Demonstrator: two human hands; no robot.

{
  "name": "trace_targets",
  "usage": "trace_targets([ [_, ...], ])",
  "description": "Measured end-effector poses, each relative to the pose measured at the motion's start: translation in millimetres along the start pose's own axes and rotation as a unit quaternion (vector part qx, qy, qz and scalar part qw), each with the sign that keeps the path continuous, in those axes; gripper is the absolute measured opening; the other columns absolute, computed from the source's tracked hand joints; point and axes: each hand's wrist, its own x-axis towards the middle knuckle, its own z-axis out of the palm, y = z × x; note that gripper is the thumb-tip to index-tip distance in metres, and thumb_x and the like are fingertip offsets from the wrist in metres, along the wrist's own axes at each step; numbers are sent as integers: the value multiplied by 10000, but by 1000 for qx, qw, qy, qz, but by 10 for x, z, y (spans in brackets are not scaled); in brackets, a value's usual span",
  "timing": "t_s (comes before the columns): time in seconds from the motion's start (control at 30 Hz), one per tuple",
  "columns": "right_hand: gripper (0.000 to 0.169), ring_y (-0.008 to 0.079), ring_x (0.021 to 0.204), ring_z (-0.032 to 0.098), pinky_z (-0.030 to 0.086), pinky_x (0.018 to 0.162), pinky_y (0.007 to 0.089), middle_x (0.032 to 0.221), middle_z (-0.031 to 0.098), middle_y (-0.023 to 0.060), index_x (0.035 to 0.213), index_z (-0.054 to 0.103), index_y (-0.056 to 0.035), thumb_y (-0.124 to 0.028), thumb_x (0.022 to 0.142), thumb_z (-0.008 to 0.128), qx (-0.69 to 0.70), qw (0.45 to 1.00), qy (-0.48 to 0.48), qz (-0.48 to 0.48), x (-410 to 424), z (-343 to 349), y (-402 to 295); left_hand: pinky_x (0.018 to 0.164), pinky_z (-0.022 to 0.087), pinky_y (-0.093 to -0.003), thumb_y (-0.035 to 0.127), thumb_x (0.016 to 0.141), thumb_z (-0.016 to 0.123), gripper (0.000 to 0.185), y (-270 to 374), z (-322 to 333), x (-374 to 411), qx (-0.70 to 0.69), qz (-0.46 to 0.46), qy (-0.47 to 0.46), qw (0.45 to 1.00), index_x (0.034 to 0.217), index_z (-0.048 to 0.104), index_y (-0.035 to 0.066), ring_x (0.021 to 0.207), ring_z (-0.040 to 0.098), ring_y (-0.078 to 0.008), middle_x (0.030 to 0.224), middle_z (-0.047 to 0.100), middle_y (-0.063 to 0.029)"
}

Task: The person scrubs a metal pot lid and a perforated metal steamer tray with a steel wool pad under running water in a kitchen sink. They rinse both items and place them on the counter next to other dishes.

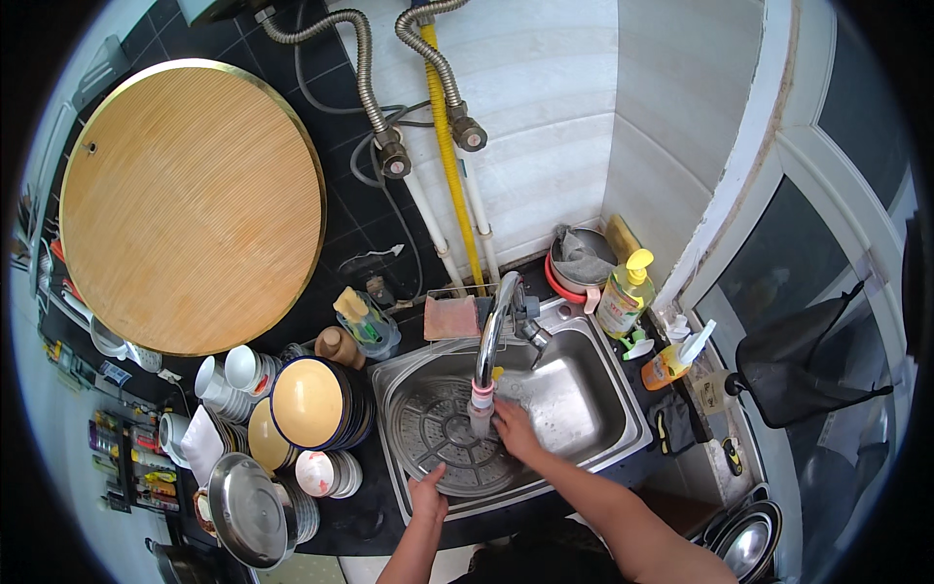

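Observation:
A round perforated steamer plate [456,456], made of dark metal with ribs like spokes, lies tilted in the left part of the stainless steel sink [595,445]. My left hand [427,499] grips its near rim, the thumb on top and the fingers partly hidden. On the plate's right side, close to the spout, is my right hand [516,429]; its fingertips are partly hidden, so its hold cannot be told. The curved chrome faucet [493,328] ends in a pink-and-clear nozzle above the plate, and water seems to run from it.
Stacked plates [306,401], bowls [317,473] and a metal lid [248,511] crowd the counter left of the sink. A dish soap bottle [624,296] and an orange spray bottle [671,365] stand to the right. A large round wooden board [193,208] leans behind.

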Motion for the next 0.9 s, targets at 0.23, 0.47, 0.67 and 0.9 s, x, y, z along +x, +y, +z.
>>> trace_targets([
  [0.23, 336, 339, 1132, 432, 321, 972, 400, 1205, 481, 174, 1122, 502, 1, -125, 813, 542, 110, 993, -21, -31, -473, 29, -340, 828, 458, -386, -79, 725, 584, 362, 53, 72, 159, -32, 20, 42, 998, 1068, 493, -6, 928, 569, -252, 1014, 585, -119],
  [0.47, 246, 367, 998, 523, 428, 861, 394, 1082, 554, 197, 1004, 578, -1, -92, 776, 553, 38, 996, 61, 49, 350, 61, 287, 834, 464, -409, -96, 706, 586, 460, -42, -66, 66, 19, -92, -32, 995, 1135, 461, 15, 950, 563, -267, 1052, 567, -123],
  [0.67, 279, 326, 1045, 518, 440, 815, 417, 1167, 521, 144, 1050, 555, -63, -113, 775, 549, 198, 980, -25, 21, 495, 146, -51, 802, 474, -372, -98, 699, 582, 406, -116, 80, 86, 80, -109, -116, 984, 1092, 516, -27, 891, 595, -250, 997, 607, -117],
  [0.9, 369, 293, 1169, 418, 310, 962, 415, 1260, 473, 53, 1172, 522, -148, -125, 804, 509, 108, 945, -166, -261, 259, 236, -991, 757, 484, -344, -69, 706, 604, 349, -274, -90, 243, 90, -84, -106, 987, 1048, 546, -27, 836, 608, -216, 942, 619, -109],
])
